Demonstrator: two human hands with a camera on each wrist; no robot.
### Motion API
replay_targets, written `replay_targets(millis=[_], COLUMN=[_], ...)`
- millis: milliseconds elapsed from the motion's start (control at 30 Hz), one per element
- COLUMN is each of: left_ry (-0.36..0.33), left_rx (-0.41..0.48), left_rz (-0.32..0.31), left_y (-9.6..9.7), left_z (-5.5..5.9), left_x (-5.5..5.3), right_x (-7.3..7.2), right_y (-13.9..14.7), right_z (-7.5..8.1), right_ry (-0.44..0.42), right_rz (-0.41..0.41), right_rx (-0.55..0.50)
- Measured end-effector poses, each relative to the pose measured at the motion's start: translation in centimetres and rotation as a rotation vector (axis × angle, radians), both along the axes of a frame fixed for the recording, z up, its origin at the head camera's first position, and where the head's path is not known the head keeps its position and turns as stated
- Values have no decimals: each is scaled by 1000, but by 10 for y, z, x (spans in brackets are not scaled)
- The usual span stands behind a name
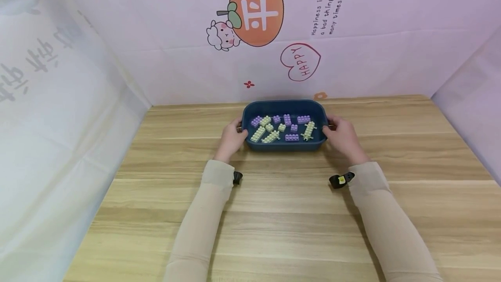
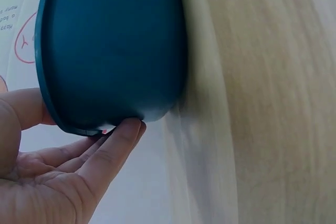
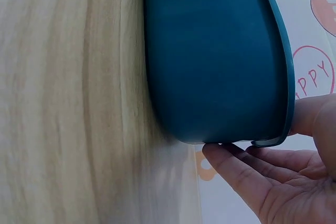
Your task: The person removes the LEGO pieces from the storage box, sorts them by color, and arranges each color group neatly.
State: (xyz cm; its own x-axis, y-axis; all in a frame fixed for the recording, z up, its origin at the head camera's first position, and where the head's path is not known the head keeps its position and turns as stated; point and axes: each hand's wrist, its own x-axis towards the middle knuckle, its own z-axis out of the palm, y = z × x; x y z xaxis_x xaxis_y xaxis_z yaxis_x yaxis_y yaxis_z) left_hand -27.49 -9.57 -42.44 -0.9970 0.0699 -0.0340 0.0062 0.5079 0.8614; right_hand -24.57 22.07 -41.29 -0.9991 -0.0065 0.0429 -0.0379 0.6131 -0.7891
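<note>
A dark blue plastic basin (image 1: 285, 146) stands at the back of the wooden table, near the wall. Spread over its floor are several purple building blocks (image 1: 292, 137) and several pale yellow ones (image 1: 258, 134), two or more with small side pegs. My left hand (image 1: 233, 137) grips the basin's left end, thumb over the rim and fingers under it against the outer wall. At the opposite end my right hand (image 1: 342, 134) holds the rim the same way. Both wrist views show the basin's side wall (image 2: 115, 45) close against the tabletop, with fingertips (image 3: 215, 153) on its end.
The wood-grain table (image 1: 282, 221) reaches toward me. Behind it hangs a pale printed cloth (image 1: 176, 68) with a persimmon drawing and a heart; more white cloth (image 1: 51, 121) hangs at the left. A black wrist strap (image 1: 341, 180) shows beside the right sleeve.
</note>
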Motion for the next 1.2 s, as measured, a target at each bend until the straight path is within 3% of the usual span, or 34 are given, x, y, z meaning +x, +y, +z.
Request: replay_targets(millis=[467, 700, 967, 1200], left_ry=[-18, -21, 17, -6], left_rx=[39, 42, 12, 44], left_rz=[-13, -12, -9, 4], left_y=[-1, -1, -4, -1], left_z=[8, 8, 3, 3], left_x=[16, 23, 23, 23], right_x=[14, 17, 17, 20], right_y=[2, 2, -1, 1], right_z=[4, -1, -4, -2], right_ry=[-25, -2, -10, 2], right_rz=[-6, -7, -19, -17], right_rx=[4, 7, 7, 26])
